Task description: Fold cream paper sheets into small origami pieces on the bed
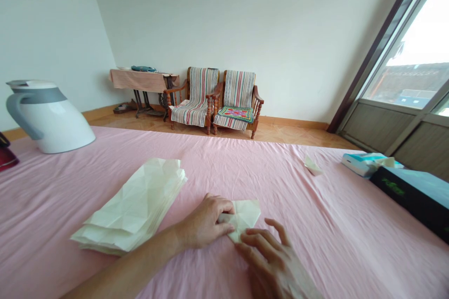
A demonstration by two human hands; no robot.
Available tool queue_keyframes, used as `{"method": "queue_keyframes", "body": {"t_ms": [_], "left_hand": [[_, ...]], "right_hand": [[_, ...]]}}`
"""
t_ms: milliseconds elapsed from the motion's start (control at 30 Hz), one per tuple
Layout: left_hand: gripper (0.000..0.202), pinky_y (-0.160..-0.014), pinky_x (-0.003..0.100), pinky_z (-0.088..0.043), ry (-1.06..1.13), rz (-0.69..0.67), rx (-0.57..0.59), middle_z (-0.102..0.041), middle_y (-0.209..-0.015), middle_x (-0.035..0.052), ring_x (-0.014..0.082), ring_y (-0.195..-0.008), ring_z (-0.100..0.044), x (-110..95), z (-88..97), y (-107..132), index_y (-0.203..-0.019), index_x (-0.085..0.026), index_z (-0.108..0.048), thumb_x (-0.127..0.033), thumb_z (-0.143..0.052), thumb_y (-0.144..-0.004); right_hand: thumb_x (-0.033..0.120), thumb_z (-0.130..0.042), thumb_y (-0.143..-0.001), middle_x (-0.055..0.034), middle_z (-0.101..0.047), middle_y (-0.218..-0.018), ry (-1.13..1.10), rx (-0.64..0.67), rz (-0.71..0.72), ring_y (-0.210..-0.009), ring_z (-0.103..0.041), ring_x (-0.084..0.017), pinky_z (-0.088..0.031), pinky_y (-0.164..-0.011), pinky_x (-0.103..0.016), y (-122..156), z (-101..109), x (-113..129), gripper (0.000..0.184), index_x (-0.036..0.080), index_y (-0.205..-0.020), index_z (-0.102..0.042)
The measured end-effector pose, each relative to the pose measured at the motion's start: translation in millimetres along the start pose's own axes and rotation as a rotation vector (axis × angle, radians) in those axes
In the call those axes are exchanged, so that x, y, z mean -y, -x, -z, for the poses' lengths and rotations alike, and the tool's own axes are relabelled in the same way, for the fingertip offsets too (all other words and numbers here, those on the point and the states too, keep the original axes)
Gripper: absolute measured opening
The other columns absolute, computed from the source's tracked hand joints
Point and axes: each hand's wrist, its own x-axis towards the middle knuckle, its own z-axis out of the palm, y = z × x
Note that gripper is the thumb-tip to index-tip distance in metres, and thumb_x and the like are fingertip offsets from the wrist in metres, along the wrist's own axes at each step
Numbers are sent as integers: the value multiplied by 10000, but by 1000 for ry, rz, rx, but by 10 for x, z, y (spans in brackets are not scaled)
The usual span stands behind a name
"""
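Observation:
A small folded sheet of pale cream paper (247,212) lies on the pink cloth in front of me. My left hand (206,219) pinches its left side between thumb and fingers. Bent but spread, the fingers of my right hand (271,257) rest on the paper's lower right edge, and the index finger is lifted clear of the others. To the left of both hands lies a stack of creased cream paper sheets (136,203), its edges uneven.
A white and grey jug (63,119) stands at the left, beside a dark red object (7,156) cut off by the frame. At the right are a tissue pack (361,163), a black box (403,196) and a small folded paper piece (312,167). Two chairs (217,98) stand beyond the cloth.

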Motion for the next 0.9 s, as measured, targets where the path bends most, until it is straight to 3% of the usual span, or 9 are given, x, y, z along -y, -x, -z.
{"method": "queue_keyframes", "body": {"t_ms": [433, 567, 900], "left_hand": [[171, -772, 269, -392, 41, 118, -46, -626, -823, -18, 184, -836, -550, -63, 23, 15, -839, -196, -622, -183, -683, -680], [272, -747, 267, -406, 52, 157, -68, -603, -817, -10, 192, -840, -550, -60, 18, 11, -920, -200, -640, -190, -704, -656], [269, -738, 266, -412, 67, 170, -95, -587, -803, -9, 182, -811, -549, -34, 6, 14, -929, -194, -630, -162, -671, -665]], "right_hand": [[131, -513, -802, 19, -698, -873, 11, -55, -10, -828, -648, -148, -217, -1070, -391, 52, -103, -35, 247, 249, -996, -611], [160, -553, -805, 22, -697, -879, 18, -57, -18, -809, -644, -140, -236, -1060, -386, 71, -119, -50, 239, 249, -1020, -608], [117, -542, -746, 34, -693, -862, -26, -76, -50, -759, -635, -141, -247, -1027, -340, 46, -96, -25, 256, 254, -944, -627]]}}
